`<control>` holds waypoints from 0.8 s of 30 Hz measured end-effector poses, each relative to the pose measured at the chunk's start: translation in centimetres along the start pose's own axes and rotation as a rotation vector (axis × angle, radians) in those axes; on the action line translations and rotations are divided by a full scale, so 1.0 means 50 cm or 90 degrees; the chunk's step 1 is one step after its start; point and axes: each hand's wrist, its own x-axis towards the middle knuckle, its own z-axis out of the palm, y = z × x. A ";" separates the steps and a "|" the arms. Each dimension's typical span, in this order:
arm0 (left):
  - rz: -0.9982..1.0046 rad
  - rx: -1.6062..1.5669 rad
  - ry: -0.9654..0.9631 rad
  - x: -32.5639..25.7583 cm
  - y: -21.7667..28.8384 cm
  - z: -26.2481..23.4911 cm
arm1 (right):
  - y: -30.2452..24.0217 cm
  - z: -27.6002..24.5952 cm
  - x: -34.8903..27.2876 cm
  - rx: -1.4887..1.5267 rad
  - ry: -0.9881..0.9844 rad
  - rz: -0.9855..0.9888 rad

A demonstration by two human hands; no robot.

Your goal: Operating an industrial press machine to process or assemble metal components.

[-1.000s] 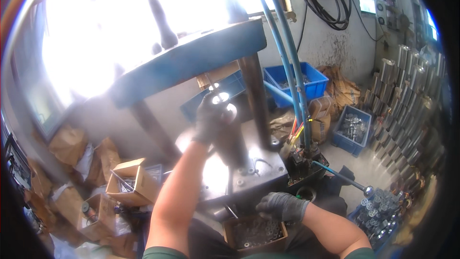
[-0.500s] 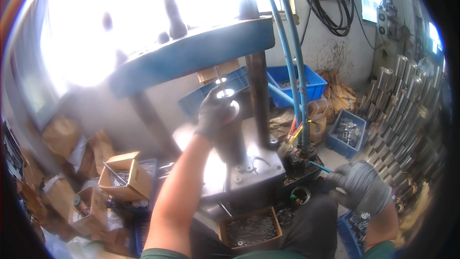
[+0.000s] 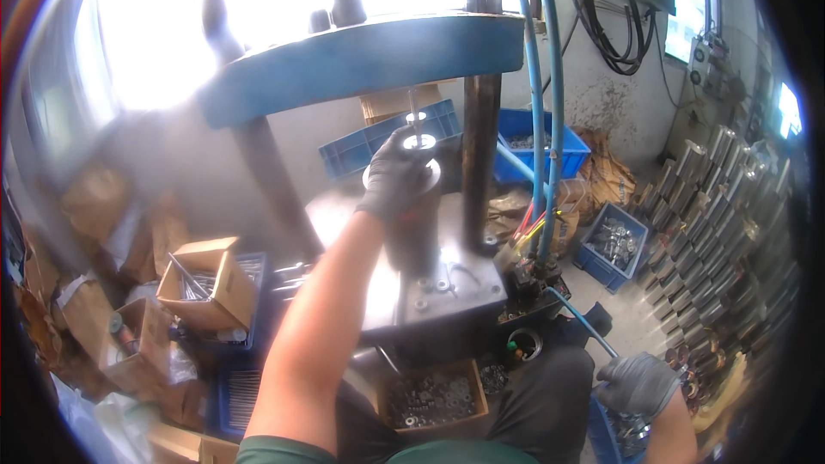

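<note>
My gloved left hand (image 3: 400, 174) reaches up under the blue crossbeam (image 3: 369, 64) of a press, its fingers closed round a shiny metal part with a round, disc-like top (image 3: 419, 143). A thin upright rod (image 3: 413, 105) comes down from the beam into that top. Below the hand stands a dark cylinder (image 3: 412, 241) on the metal press table (image 3: 468, 285). Low on the right, my gloved right hand (image 3: 638, 384) is closed on the end of a blue lever (image 3: 583, 322). The left fingertips are partly hidden behind the part.
A box of small metal rings (image 3: 434, 395) sits below the press. At left are a carton of rods (image 3: 199, 283) and other cartons. Blue bins of metal parts (image 3: 612, 246) and stacked metal tubes (image 3: 718, 232) stand at right. Blue hoses (image 3: 554, 77) run beside the press column.
My right hand has moved down and closed on the lever's end, and more of the lever now shows. The left hand stays at the metal part. The view has shifted slightly.
</note>
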 end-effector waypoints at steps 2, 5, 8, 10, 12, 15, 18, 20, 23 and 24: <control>0.026 0.164 -0.088 0.009 0.011 -0.017 | -0.009 0.006 -0.002 -0.011 -0.018 -0.006; 0.079 0.446 -0.242 0.035 0.117 -0.059 | -0.010 0.011 -0.009 -0.018 -0.041 0.011; 0.097 0.542 -0.245 0.024 0.114 -0.081 | -0.024 -0.015 -0.004 -0.027 -0.041 0.011; 0.111 0.494 -0.189 0.022 0.107 -0.081 | -0.019 -0.017 -0.003 -0.029 -0.042 0.019; 0.037 0.521 -0.283 0.024 0.105 -0.074 | 0.010 0.000 -0.003 0.034 0.126 -0.028; 0.023 0.480 -0.306 0.032 0.112 -0.066 | 0.003 -0.043 0.008 0.107 0.205 -0.016; -0.360 -0.201 -0.140 0.031 0.057 -0.030 | 0.000 -0.073 0.055 0.070 0.467 -0.086; -0.217 0.150 -0.182 0.016 0.040 -0.032 | 0.017 -0.114 0.114 -0.023 0.728 -0.152; -0.131 0.298 -0.164 0.012 0.051 -0.025 | 0.052 -0.197 0.192 -0.049 0.876 -0.180; -0.204 0.114 -0.116 0.013 0.058 -0.027 | 0.059 -0.218 0.220 -0.048 0.874 -0.177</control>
